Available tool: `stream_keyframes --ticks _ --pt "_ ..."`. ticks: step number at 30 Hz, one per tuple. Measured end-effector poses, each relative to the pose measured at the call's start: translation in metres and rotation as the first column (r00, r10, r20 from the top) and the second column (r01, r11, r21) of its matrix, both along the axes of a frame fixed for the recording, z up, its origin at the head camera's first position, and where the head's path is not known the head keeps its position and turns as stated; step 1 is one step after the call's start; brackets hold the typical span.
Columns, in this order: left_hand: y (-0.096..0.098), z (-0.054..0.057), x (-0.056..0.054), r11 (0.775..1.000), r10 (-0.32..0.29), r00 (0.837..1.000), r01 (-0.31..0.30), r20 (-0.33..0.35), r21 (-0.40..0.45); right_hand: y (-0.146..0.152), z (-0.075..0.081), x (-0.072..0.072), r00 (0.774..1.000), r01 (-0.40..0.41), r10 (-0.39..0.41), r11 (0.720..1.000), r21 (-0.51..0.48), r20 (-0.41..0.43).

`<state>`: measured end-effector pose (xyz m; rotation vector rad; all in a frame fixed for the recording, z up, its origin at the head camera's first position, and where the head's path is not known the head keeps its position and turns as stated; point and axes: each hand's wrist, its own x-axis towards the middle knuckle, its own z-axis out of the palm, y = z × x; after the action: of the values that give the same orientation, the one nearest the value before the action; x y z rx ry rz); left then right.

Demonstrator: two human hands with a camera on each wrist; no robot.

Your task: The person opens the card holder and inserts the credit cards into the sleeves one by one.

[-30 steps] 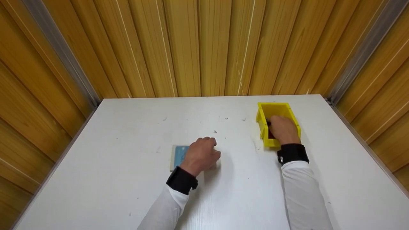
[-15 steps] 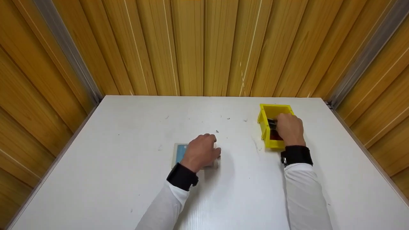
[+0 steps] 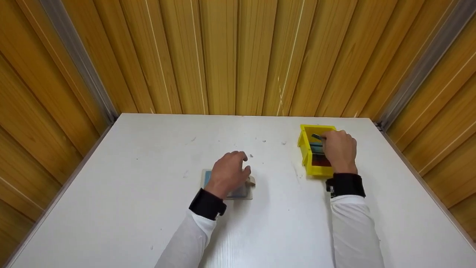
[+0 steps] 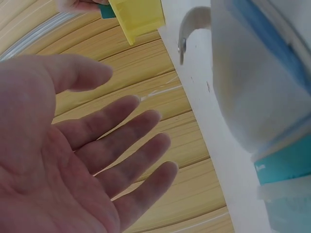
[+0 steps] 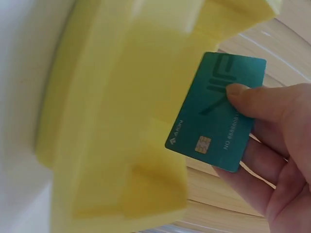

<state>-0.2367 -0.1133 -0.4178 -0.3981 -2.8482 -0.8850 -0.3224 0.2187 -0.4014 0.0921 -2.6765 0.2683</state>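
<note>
My right hand is over the yellow bin, pinching a green chip card between thumb and fingers. In the right wrist view the card's printed face shows, with a gold chip near its lower edge. On the table lies a card holder with a pale border, blue areas and a strap bearing a metal snap. My left hand hovers over the holder and hides much of it in the head view. The left wrist view shows its fingers relaxed and apart, with nothing held.
Teal cards and a dark red item lie inside the bin. The white table meets a wood-patterned back wall. Small marks dot the tabletop.
My right hand has risen from inside the bin with the green chip card, uncovering more of the contents. My left hand has shifted slightly left, and the holder's strap now shows.
</note>
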Motion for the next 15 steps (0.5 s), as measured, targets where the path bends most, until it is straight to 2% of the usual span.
stream_keyframes --ticks 3,5,9,12,15 --pt "-0.004 -0.002 -0.005 1.000 0.006 0.999 -0.006 -0.037 0.004 -0.007 0.006 0.003 0.996 0.000 0.000 1.000 0.001 -0.093" --pt "-0.006 -0.003 -0.007 1.000 0.021 0.999 -0.021 -0.045 0.004 -0.015 0.010 0.004 0.985 -0.020 0.019 1.000 -0.010 -0.171" --pt "-0.009 -0.003 -0.009 0.997 0.078 0.997 -0.079 -0.012 -0.010 -0.038 0.017 0.009 0.953 -0.101 0.084 0.994 -0.045 -0.292" --pt "-0.006 -0.001 -0.009 0.990 0.136 0.990 -0.134 0.041 -0.037 -0.063 0.021 0.013 0.946 -0.173 0.141 0.981 -0.086 -0.291" --pt "0.000 0.000 -0.007 0.981 0.190 0.976 -0.184 0.103 -0.067 -0.086 0.018 0.017 0.955 -0.244 0.208 0.957 -0.159 -0.213"
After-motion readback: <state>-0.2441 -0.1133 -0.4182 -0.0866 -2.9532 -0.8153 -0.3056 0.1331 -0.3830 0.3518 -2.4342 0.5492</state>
